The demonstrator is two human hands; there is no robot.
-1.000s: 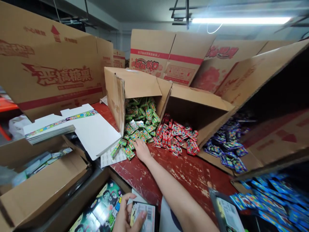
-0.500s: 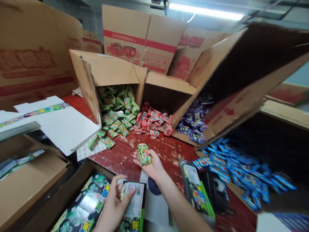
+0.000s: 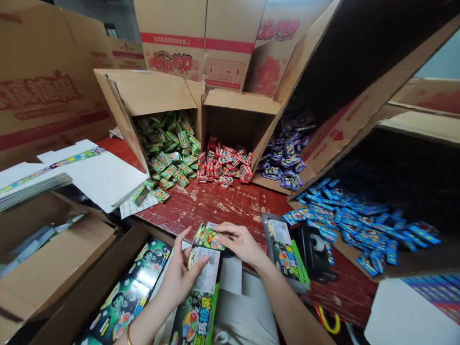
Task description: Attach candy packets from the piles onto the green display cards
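Observation:
My left hand grips a flat black-and-green printed packet by its white top, thumb on the front. My right hand pinches a small green candy pack and holds it at the packet's top edge. Both hands are low at the near edge of the worn red table. Behind lie tipped cartons spilling green packs, red packs, purple packs and blue packs.
A brown box of finished printed packets sits at my lower left. White flat card sheets lie on the left. A black tape dispenser and another printed packet rest right of my hands. Tall cartons wall the back.
My right hand picked a green pack from the pile, drew it back across the table and brought it to the top of the packet in my left hand. The view tilted down.

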